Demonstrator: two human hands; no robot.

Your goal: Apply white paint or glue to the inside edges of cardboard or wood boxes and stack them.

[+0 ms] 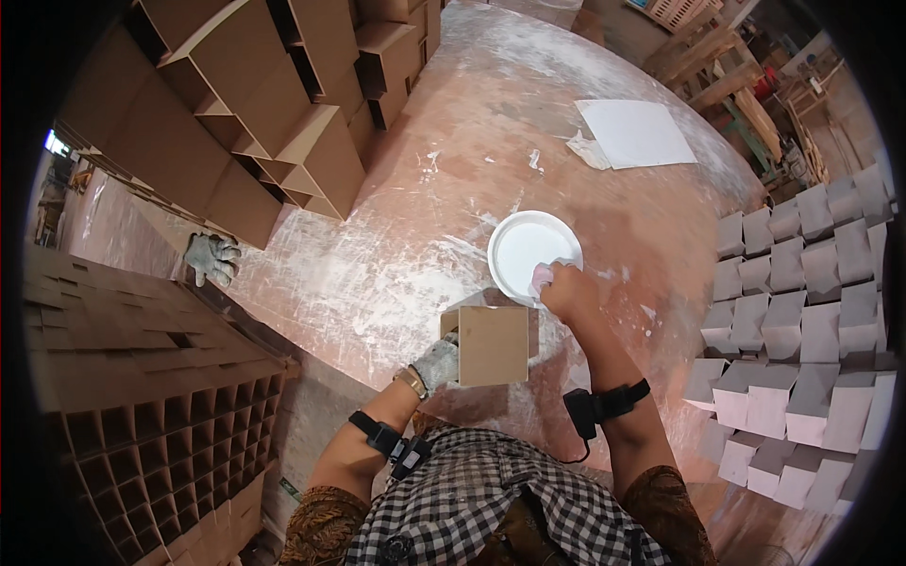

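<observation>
My left hand (435,366), in a grey work glove, is closed around a small brown cardboard box (494,346) in front of my body, with its fingers partly inside the open left side. The box's flat face is turned up. My bare right hand (571,291) pinches a small pink pad (542,276), a sponge or folded cloth; I cannot tell which. The pad is at the near right rim of a round white basin (522,238), just beyond the box. White contents fill the basin's bottom.
Brown cardboard boxes (330,160) stand stacked at the far left, and a cardboard cell stack (170,453) at the near left. Rows of grey-white boxes (788,316) line the right. A white sheet (642,134) lies on the stained table (377,283). An empty-looking grey glove (212,258) lies at its left edge.
</observation>
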